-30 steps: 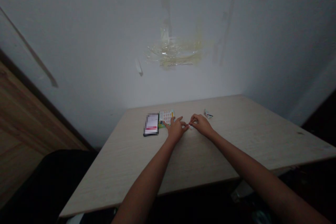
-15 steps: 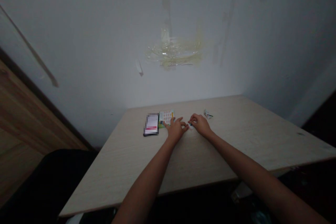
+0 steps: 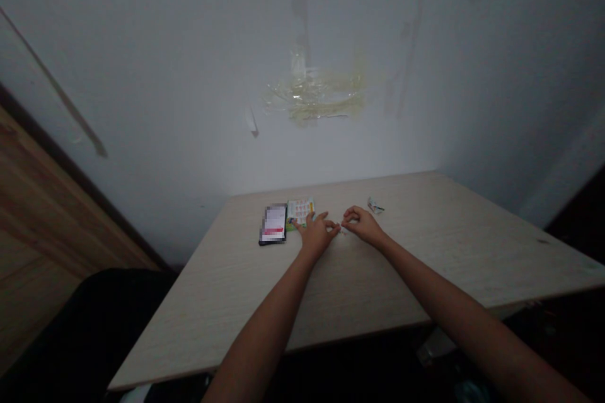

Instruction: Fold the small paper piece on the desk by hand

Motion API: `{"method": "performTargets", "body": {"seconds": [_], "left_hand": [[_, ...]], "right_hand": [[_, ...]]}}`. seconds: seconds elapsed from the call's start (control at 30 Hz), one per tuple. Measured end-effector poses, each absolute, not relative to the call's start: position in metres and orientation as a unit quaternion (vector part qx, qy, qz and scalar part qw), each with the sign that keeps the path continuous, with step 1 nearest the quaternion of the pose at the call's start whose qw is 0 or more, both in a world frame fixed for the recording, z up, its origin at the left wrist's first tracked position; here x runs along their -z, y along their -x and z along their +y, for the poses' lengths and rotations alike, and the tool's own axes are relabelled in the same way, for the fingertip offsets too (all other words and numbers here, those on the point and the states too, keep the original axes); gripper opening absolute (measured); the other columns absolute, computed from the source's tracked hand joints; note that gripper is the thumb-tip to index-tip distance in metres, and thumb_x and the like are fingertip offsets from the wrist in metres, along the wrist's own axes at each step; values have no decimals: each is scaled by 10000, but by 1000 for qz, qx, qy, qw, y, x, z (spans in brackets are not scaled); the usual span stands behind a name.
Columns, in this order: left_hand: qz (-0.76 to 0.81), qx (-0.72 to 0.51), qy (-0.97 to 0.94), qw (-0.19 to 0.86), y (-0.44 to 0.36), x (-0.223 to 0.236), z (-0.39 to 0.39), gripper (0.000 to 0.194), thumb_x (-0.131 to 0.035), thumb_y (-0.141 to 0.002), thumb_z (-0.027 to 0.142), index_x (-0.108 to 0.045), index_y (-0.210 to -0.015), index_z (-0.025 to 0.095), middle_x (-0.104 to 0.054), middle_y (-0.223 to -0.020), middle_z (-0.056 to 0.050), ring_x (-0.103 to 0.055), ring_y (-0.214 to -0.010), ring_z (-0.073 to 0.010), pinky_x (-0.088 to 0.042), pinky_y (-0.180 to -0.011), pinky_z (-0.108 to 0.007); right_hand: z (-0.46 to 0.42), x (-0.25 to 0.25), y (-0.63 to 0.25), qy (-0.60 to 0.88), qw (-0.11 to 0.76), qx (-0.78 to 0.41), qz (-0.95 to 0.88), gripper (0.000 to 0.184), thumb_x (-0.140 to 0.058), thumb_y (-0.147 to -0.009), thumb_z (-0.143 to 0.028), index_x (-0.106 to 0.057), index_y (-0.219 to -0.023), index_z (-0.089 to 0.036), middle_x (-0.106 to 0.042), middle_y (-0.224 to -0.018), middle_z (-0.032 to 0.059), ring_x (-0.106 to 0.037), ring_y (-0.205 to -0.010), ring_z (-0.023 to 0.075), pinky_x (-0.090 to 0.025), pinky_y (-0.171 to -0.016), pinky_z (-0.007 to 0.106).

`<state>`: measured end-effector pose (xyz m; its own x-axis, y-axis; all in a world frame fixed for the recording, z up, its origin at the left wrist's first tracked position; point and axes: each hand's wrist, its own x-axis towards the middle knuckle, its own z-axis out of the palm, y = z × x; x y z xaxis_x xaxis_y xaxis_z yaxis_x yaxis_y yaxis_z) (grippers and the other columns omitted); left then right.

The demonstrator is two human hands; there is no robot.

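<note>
One wooden panel (image 3: 28, 201) is slanting down far to the left of the printed card (image 3: 301, 209), and one dark, covered shape (image 3: 94, 321) is sitting below that panel, left of the card and nearer the wearer. One pale table (image 3: 227, 302) is carrying the card. One phone (image 3: 273, 225) is lying just beside the card on its left, its screen showing a pinkish-red band; the screen is appearing blurred into blocks, so its writing is staying unreadable. On the wall above and to the left of the card, one small white strip (image 3: 251, 121) is hanging.

The card itself, a single one, is showing rows of small printed blocks, a yellow patch and a green edge; its lettering is looking too small to read. One left hand (image 3: 317, 234) is reaching over the card's near right corner with some fingers spread, while its thumb and forefinger are closing near each other to the card's right. Above the card, several overlapping bands of clear, yellowed tape (image 3: 326, 97) are clinging to the wall.

Right of the card, at least one tiny pale piece (image 3: 343, 231) is lying at the fingertips, too small to identify or count. One right hand (image 3: 363, 225) is bending beside it, thumb and forefinger nearly meeting; whether either hand is gripping anything, I am not able to tell. One crumpled, printed wrapper (image 3: 375, 206) is lying farther right of the card, its markings illegible.
</note>
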<state>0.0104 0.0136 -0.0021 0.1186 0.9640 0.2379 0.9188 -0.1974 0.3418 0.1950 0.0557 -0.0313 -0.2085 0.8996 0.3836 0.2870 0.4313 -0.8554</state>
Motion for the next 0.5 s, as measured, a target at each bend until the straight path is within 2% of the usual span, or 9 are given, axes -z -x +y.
{"method": "performTargets", "body": {"seconds": [0.13, 0.4, 0.5], "left_hand": [[629, -209, -747, 52, -10, 2, 14, 260, -575, -864, 591, -762, -949, 431, -533, -1454, 84, -283, -1428, -347, 4, -1100, -753], [631, -216, -744, 42, -11, 5, 15, 261, -563, -875, 582, -764, -940, 430, -551, -1437, 79, -297, -1420, -340, 18, -1102, -749], [631, -215, -744, 45, -11, 4, 14, 263, -567, -869, 593, -761, -951, 435, -546, -1442, 82, -292, -1422, -337, 13, -1101, -751]], "right_hand": [[53, 29, -194, 430, 444, -316, -720, 218, -690, -717, -244, -591, -900, -182, -698, -759, 11, -687, -764, 179, -512, -779, 314], [45, 17, -193, 470, 395, -186, -767, 106, -692, -728, -192, -651, -823, -171, -699, -809, 44, -648, -823, 188, -472, -797, 309], [45, 16, -194, 468, 389, -181, -773, 94, -690, -733, -186, -657, -819, -169, -699, -818, 46, -644, -817, 184, -472, -788, 305]]}}
